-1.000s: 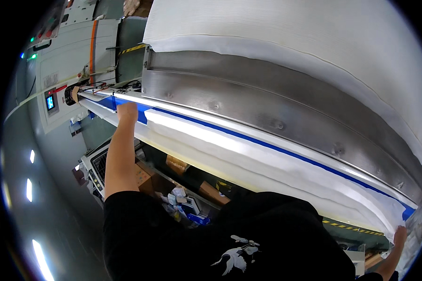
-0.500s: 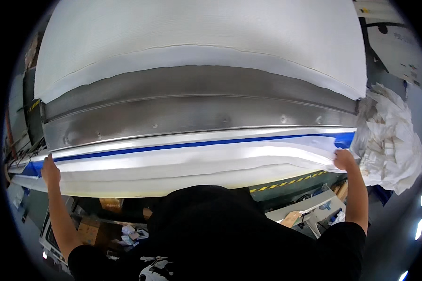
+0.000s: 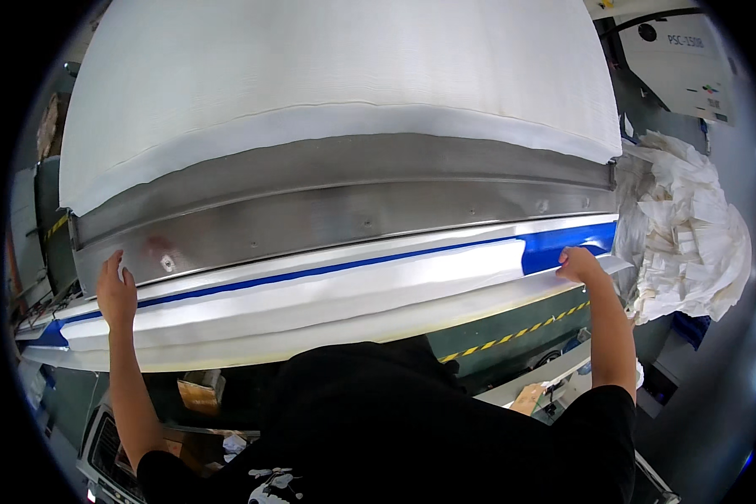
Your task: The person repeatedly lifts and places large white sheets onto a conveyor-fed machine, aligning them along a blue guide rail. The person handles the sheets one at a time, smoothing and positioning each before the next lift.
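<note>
A long white fabric strip (image 3: 336,290) lies in folds along the near edge of a machine bed, over a blue band (image 3: 567,244) that shows widely at the right. My left hand (image 3: 118,290) is open, thumb and fingers apart, over the left end of a grey metal plate (image 3: 311,214). At the right end of the strip, my right hand (image 3: 580,265) has its fingers curled in beside the blue band. What it may pinch is hidden. A loose white flap (image 3: 611,265) sticks out just past this hand.
Beyond the plate a broad white sheet (image 3: 336,59) stretches away. Crumpled white fabric (image 3: 693,223) is heaped at the right. Below the near edge are a cardboard box (image 3: 200,391), a bench (image 3: 554,374) and yellow-black floor tape (image 3: 512,336). A white machine cabinet (image 3: 676,63) stands far right.
My left hand has come off the strip's left end and opened over the plate. The strip's right end now lies further left, baring more blue. My view has shifted.
</note>
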A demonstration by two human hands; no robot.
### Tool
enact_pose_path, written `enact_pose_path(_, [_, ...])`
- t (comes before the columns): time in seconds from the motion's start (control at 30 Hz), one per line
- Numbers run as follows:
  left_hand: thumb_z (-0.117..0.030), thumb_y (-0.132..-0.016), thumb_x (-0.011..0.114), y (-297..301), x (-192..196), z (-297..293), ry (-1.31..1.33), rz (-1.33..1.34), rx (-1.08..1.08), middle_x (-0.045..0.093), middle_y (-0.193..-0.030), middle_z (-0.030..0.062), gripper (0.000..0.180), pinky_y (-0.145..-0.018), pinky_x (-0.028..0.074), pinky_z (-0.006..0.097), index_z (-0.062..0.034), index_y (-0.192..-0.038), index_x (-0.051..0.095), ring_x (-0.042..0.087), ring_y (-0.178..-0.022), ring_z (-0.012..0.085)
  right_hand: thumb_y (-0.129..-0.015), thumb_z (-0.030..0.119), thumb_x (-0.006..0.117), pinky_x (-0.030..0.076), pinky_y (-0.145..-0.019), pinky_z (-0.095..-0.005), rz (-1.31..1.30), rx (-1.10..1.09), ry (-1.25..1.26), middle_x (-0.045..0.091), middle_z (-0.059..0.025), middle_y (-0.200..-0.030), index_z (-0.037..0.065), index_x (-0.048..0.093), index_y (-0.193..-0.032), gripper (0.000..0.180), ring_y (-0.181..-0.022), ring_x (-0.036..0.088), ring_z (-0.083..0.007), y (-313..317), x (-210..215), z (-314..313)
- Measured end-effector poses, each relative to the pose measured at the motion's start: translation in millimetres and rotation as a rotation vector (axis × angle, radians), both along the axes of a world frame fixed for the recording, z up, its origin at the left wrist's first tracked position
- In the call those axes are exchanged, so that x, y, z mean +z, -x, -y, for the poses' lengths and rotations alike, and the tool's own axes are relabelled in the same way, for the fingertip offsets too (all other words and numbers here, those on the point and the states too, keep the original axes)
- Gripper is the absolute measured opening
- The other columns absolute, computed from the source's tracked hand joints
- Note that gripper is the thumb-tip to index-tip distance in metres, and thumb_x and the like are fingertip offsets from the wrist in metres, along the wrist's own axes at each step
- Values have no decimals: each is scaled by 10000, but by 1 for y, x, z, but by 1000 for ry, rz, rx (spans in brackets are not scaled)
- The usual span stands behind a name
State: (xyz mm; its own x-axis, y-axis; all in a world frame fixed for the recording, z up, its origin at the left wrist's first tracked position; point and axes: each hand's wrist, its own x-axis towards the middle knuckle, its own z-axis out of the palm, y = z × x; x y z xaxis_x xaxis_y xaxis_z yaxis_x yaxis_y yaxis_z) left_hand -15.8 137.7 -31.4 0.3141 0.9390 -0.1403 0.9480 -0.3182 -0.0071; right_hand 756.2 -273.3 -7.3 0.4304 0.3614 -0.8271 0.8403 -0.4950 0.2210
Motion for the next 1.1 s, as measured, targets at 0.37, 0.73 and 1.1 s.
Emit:
enact_pose_path(0.37, [-242, -874, 512, 13, -62, -53, -311, 96, 116, 570, -1137, 166, 302, -890, 418, 456, -65, -1115, 554, 529, -1023, 344, -787, 206, 607, 486, -627, -421, -129, 168, -509, 638, -141, -690, 57, 630, -826, 155, -670, 625, -334, 151, -16, -123])
enact_pose_path(0.73, [-173, -792, 562, -4, -67, -45, -494, 412, 262, 541, -1140, 118, 322, -977, 358, 433, -53, -1091, 552, 505, -1070, 296, -847, 227, 533, 466, -652, -446, -696, 654, -838, 622, -144, -781, 98, 614, -903, 163, -732, 592, -351, 482, 8, -467])
enact_pose_path(1.1, [-138, -777, 575, 2, -69, -55, -433, 495, 285, 531, -1145, 112, 332, -994, 339, 438, -56, -1097, 544, 489, -1121, 282, -810, 228, 620, 489, -657, -314, -914, 576, -1079, 659, -90, -742, 24, 644, -870, 215, -683, 621, -206, 669, -42, -658])
